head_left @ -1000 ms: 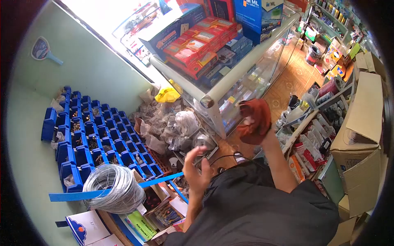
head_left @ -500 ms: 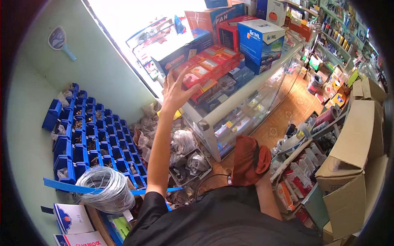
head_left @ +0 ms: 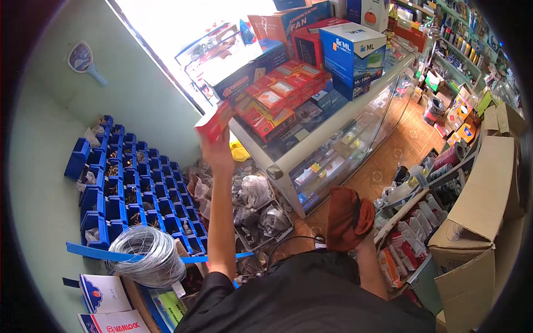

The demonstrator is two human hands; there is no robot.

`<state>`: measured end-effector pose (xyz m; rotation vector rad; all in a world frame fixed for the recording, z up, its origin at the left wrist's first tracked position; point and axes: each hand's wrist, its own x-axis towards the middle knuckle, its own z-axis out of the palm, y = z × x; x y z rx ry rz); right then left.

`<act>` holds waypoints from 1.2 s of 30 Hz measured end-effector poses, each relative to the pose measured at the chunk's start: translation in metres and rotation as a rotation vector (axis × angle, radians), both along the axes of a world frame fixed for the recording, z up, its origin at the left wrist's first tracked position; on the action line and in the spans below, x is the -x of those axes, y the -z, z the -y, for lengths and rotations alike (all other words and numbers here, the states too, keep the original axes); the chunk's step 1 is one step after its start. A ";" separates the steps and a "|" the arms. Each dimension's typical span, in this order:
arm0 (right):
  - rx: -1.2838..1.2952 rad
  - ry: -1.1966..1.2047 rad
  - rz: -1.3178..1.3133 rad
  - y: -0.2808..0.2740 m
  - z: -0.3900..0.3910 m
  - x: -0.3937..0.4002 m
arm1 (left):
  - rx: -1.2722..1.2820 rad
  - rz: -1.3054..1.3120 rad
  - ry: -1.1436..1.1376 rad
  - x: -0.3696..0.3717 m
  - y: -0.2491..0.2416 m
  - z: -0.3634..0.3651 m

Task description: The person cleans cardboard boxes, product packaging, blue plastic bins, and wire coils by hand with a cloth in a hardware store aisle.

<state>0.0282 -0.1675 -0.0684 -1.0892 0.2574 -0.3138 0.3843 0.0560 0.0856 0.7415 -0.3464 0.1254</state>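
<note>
My left hand is closed around a small red box, raised at the left end of the glass display counter. The box and fingers are slightly blurred. Just right of it, several similar red boxes lie stacked on the countertop. My right hand grips a reddish-brown cloth low in front of my body; most of its fingers are hidden behind the cloth.
Blue parts bins line the left wall. A wire coil lies near my left side. Plastic bags sit beside the counter's end. A blue ML box stands on the counter. A large cardboard box is at right.
My left hand has taken a red box from the counter stack and moved left with it. My right hand still holds the cloth. The view has shifted slightly.
</note>
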 end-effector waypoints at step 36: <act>0.486 -0.373 0.311 -0.116 -0.152 -0.097 | -0.352 -0.320 0.131 0.259 0.046 -0.035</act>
